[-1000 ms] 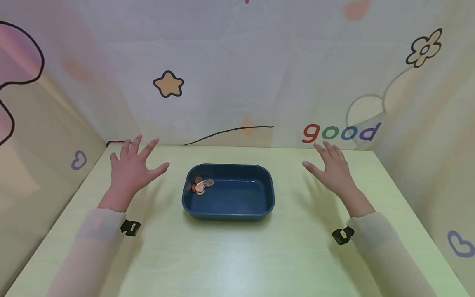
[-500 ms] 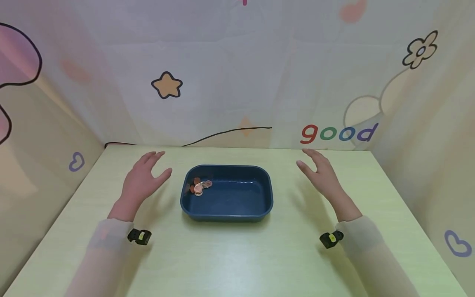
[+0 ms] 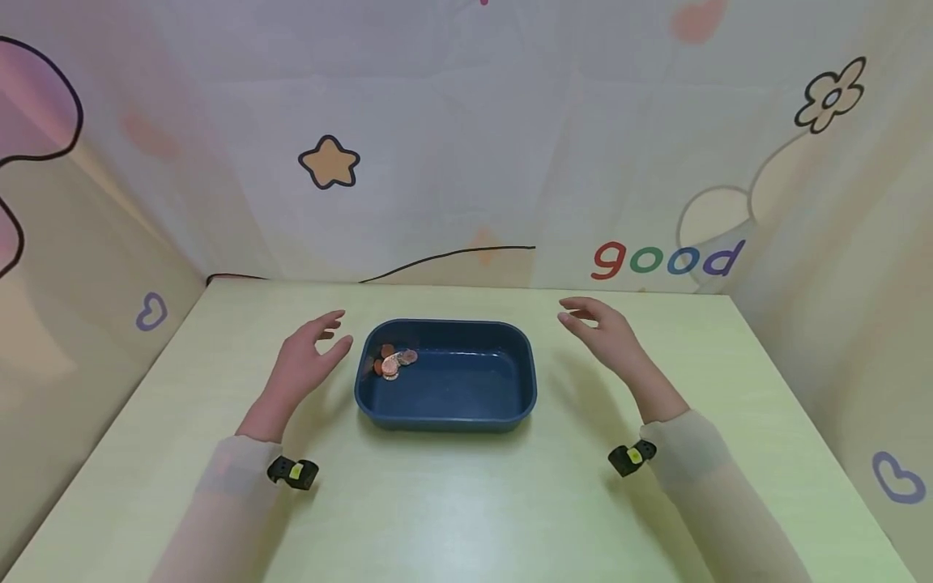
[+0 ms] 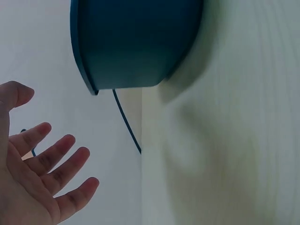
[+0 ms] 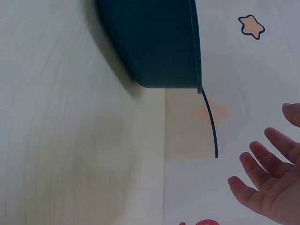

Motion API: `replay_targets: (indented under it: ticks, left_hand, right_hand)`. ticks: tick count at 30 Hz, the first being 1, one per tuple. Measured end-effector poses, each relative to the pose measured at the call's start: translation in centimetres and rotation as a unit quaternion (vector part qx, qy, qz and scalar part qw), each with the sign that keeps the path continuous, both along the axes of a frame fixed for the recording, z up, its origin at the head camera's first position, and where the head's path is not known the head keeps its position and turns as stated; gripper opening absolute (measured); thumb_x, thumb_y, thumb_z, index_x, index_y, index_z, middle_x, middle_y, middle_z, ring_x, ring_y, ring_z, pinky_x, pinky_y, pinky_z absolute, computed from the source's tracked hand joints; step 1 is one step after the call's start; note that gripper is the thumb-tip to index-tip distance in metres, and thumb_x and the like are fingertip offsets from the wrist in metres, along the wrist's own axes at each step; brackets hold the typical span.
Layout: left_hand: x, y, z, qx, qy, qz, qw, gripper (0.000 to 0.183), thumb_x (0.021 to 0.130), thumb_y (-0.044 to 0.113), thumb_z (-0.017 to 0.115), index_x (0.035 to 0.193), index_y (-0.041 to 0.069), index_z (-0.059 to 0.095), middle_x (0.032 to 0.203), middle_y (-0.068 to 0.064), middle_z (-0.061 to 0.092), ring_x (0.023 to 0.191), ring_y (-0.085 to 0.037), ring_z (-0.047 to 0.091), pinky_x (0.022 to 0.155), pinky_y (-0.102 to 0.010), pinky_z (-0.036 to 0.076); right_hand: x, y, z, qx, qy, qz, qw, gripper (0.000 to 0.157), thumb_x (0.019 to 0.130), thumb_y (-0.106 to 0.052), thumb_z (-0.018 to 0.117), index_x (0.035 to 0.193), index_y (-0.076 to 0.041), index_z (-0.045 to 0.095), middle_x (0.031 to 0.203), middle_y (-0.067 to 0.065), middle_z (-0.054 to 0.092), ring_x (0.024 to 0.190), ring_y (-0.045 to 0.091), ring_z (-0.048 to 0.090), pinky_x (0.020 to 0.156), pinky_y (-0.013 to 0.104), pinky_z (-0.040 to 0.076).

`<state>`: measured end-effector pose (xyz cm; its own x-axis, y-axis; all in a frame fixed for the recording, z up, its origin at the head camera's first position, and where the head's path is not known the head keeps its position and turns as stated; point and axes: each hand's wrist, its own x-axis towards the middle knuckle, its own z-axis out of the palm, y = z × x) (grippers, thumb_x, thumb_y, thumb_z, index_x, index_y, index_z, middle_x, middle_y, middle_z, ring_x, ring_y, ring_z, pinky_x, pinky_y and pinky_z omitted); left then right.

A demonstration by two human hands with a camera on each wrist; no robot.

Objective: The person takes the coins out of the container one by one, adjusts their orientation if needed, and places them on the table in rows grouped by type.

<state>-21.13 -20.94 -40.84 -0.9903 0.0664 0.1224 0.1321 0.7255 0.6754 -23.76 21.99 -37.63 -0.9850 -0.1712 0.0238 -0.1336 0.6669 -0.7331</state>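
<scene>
A dark blue rectangular tray (image 3: 448, 424) stands on the table, with several copper-coloured coins (image 3: 390, 367) gathered at its left end. To the left of the tray, my left hand (image 3: 302, 364) hovers above the table, its fingers loosely bent and holding nothing. My right hand (image 3: 605, 336) is raised on the other side, a short way from the tray's right end, also without anything in it. Both wrist views show relaxed, spread fingers and the outer wall of the tray (image 4: 136, 47), apart from either hand. The coins are hidden in those wrist views.
The pale table (image 3: 452, 510) meets a printed cloth backdrop (image 3: 452, 162) at the rear, and cloth also hangs along the left and right sides. A black camera strap unit (image 3: 293, 472) sits on the left wrist, another black unit (image 3: 632, 457) on the right.
Both hands have moved inward and lower, closer to the tray's two ends. Their fingers, spread wide before, are now more relaxed. Tray and coins stay put.
</scene>
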Motion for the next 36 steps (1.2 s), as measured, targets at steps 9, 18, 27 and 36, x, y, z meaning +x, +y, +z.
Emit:
replay_targets:
  ticks: [9,18,27,36]
  left_hand:
    - [0.4,0.8,-0.5,0.056,-0.039,0.023,0.9974,0.050,0.107,0.023,0.049,0.152,0.003,0.046,0.143,-0.027,0.057,0.132,-0.045,0.057,0.108,-0.059,0.046]
    - [0.5,1.7,-1.3,0.063,-0.070,0.050,0.9943,0.051,0.106,0.024,0.047,0.152,0.002,0.047,0.142,-0.027,0.059,0.127,-0.042,0.060,0.102,-0.053,0.051]
    - [0.2,2.2,-1.9,0.067,-0.072,0.057,0.9935,0.051,0.106,0.022,0.048,0.151,-0.001,0.047,0.133,-0.029,0.065,0.112,-0.040,0.069,0.081,-0.033,0.055]
    - [0.1,2.5,-2.1,0.076,-0.068,0.065,0.9927,0.049,0.105,0.023,0.051,0.147,-0.001,0.053,0.129,-0.028,0.066,0.102,-0.038,0.070,0.067,-0.017,0.047]
  right_hand:
    - [-0.5,-2.4,0.5,0.026,-0.022,0.052,0.998,0.045,0.105,-0.027,0.056,0.141,0.000,0.057,0.142,0.023,0.059,0.133,0.042,0.055,0.108,0.058,0.048]
    - [-1.3,-4.6,1.8,0.054,-0.043,0.115,0.991,0.044,0.104,-0.025,0.057,0.139,0.001,0.059,0.139,0.022,0.062,0.128,0.040,0.059,0.105,0.053,0.052]
    - [-2.6,-6.7,3.2,0.071,-0.092,0.168,0.979,0.042,0.103,-0.027,0.058,0.136,-0.001,0.062,0.134,0.020,0.066,0.122,0.036,0.063,0.104,0.048,0.053]
    - [-4.3,-9.7,3.8,0.085,-0.138,0.232,0.959,0.041,0.104,-0.027,0.057,0.135,0.000,0.063,0.130,0.021,0.067,0.113,0.029,0.067,0.100,0.043,0.055]
